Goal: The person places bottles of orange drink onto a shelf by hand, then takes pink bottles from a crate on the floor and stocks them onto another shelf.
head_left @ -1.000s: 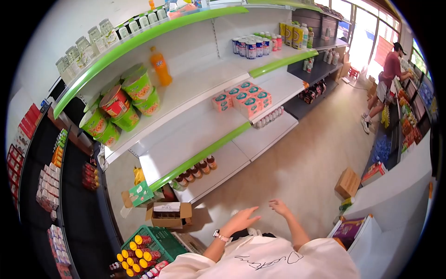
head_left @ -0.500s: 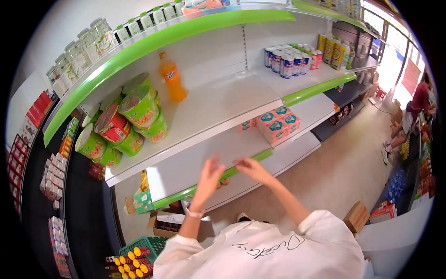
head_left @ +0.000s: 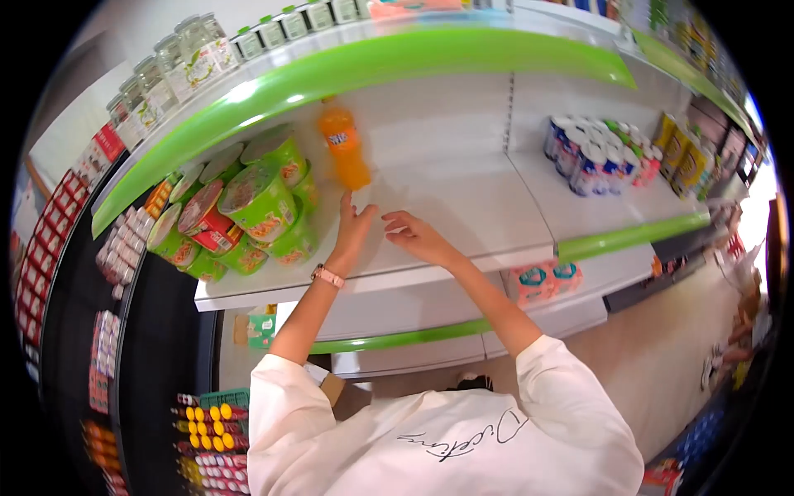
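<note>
My left hand is over the white middle shelf, its fingers apart and pointing at the foot of an orange soda bottle. The bottle stands upright toward the back. To the right, my right hand hovers above the same shelf with its fingers spread and slightly bent, holding nothing. Stacked left of the bottle are several green instant noodle cups, with a red noodle cup among them.
Blue-and-white cans stand farther right on the shelf. Pink packs sit one level lower. A green-edged shelf with glass jars overhangs from above. At lower left, yellow-capped bottles lie near a green basket.
Both hands have risen and reached forward, from in front of the lower shelf to over the middle shelf near the soda bottle. The view has shifted, and the shelf appears closer.
</note>
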Tool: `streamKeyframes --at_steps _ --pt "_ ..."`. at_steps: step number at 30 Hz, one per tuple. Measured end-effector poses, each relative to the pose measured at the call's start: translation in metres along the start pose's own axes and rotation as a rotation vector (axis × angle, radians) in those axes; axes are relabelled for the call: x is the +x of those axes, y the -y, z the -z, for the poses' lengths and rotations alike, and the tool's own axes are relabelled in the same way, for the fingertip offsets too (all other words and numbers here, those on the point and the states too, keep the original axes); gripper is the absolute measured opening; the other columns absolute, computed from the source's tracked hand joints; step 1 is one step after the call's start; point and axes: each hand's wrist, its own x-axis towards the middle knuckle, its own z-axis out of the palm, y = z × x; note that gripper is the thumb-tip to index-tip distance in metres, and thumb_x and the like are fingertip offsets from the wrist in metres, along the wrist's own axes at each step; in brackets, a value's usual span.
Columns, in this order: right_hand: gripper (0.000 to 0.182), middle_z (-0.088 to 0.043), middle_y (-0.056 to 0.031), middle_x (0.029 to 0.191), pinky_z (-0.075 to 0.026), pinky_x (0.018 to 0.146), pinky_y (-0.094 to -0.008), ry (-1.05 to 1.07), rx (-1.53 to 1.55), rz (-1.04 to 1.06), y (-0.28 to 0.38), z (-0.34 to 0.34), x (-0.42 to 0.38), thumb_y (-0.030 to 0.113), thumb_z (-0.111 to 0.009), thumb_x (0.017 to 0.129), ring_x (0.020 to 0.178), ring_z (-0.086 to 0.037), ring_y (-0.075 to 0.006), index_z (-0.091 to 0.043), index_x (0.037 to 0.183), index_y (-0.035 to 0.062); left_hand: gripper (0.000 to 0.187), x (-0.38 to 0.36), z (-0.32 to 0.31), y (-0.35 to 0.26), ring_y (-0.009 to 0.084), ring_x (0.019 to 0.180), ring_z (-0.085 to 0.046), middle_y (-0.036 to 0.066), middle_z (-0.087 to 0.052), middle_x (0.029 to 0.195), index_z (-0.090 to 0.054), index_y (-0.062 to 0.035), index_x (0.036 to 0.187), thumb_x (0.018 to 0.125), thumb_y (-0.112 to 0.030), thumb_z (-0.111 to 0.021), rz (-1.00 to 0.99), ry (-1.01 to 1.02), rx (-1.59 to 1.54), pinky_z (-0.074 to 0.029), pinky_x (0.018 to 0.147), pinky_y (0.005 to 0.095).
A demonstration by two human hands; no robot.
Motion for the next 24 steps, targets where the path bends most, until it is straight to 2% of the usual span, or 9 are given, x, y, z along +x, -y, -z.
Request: streamKeyframes --at_steps 2,5,10,11,12,16,18,20,24 --pt "0.044 -0.059 -0.0105 0.112 -0.047 0.079 -0.0298 -0.002 0.013 -0.01 0.003 0.015 0.031 0.018 -0.061 0.088 0.09 -0.058 -0.0158 -0.048 0.129 0.0079 0.07 0.033 0.003 -0.002 0.0296 0.137 -0.029 0.017 -0.025 0.15 -0.025 -0.0007 0.144 0.087 -0.027 -0.057 -0.048 -0.086 0.109 -0.026 0.11 0.0378" --pt "0.048 -0.058 -0.0126 0.116 -0.047 0.079 -0.0302 0.003 0.055 0.02 -0.011 0.02 0.065 0.019 -0.061 0.088 0.092 -0.058 -0.0165 -0.046 0.132 0.0084 0.057 0.081 0.008 -0.004 0.0237 0.11 -0.053 0.015 -0.053 0.123 -0.04 0.003 0.13 0.082 -0.017 -0.064 -0.248 -0.099 0.153 -0.042 0.093 0.0344" --pt "0.056 -0.052 -0.0141 0.126 -0.047 0.083 -0.031 0.063 0.136 0.058 -0.026 0.023 0.065 0.019 -0.061 0.088 0.099 -0.059 -0.0188 -0.038 0.137 0.0065 0.04 0.171 0.007 0.034 0.0199 0.097 -0.06 0.008 -0.063 0.104 -0.055 -0.0018 0.118 0.085 -0.021 -0.066 -0.152 -0.228 -0.126 -0.047 0.088 0.0356" --pt "0.058 -0.051 -0.0149 0.127 -0.047 0.085 -0.0319 0.05 0.187 0.037 -0.032 0.024 0.064 0.02 -0.062 0.088 0.102 -0.058 -0.0203 -0.036 0.138 0.0059 0.037 0.187 0.014 0.053 0.0213 0.098 -0.06 0.008 -0.063 0.108 -0.057 -0.0024 0.114 0.083 -0.018 -0.068 -0.49 -0.274 0.344 -0.047 0.087 0.0357" --pt "0.061 -0.051 -0.0158 0.128 -0.046 0.088 -0.0328 0.037 0.241 0.015 -0.041 0.027 0.062 0.02 -0.063 0.088 0.105 -0.057 -0.0218 -0.034 0.139 0.0053 0.037 0.205 0.018 0.078 0.0248 0.102 -0.059 0.011 -0.063 0.11 -0.06 -0.0029 0.112 0.084 -0.027 -0.067 -0.558 -0.578 0.618 -0.046 0.09 0.0366" --pt "0.075 -0.042 -0.0235 0.135 -0.039 0.101 -0.0398 -0.037 0.23 0.011 -0.059 0.028 0.045 0.02 -0.065 0.085 0.123 -0.045 -0.0304 -0.023 0.145 0.0045 0.042 0.181 0.026 0.107 0.0335 0.095 -0.062 0.021 -0.066 0.102 -0.063 -0.0013 0.105 0.077 -0.032 -0.071 -0.498 -0.411 0.64 -0.047 0.085 0.0416" --pt "0.081 -0.035 -0.0264 0.139 -0.034 0.106 -0.0411 -0.073 0.123 0.053 -0.057 0.021 0.038 0.018 -0.067 0.083 0.13 -0.038 -0.0325 -0.019 0.147 0.0033 0.042 0.121 -0.004 0.057 0.0328 0.086 -0.064 0.019 -0.068 0.097 -0.064 -0.0017 0.104 0.076 -0.032 -0.073 -0.548 -0.468 0.513 -0.05 0.077 0.0397" --pt "0.085 -0.03 -0.0266 0.142 -0.03 0.108 -0.0405 -0.137 -0.022 0.227 -0.044 0.022 0.033 0.015 -0.068 0.081 0.132 -0.034 -0.0331 -0.016 0.147 0.0017 0.044 0.067 -0.036 -0.015 0.0305 0.079 -0.066 0.017 -0.068 0.091 -0.065 -0.0017 0.102 0.073 -0.032 -0.076 -0.194 -0.419 0.578 -0.051 0.068 0.0385" --pt "0.085 -0.031 -0.0236 0.141 -0.026 0.111 -0.0386 -0.115 -0.058 0.361 -0.022 0.022 0.025 0.009 -0.07 0.077 0.132 -0.033 -0.0311 -0.019 0.144 -0.0019 0.052 0.008 -0.064 -0.025 0.026 0.082 -0.065 0.011 -0.067 0.088 -0.061 -0.0017 0.106 0.067 -0.031 -0.08 -0.192 -0.42 0.307 -0.05 0.072 0.0346"
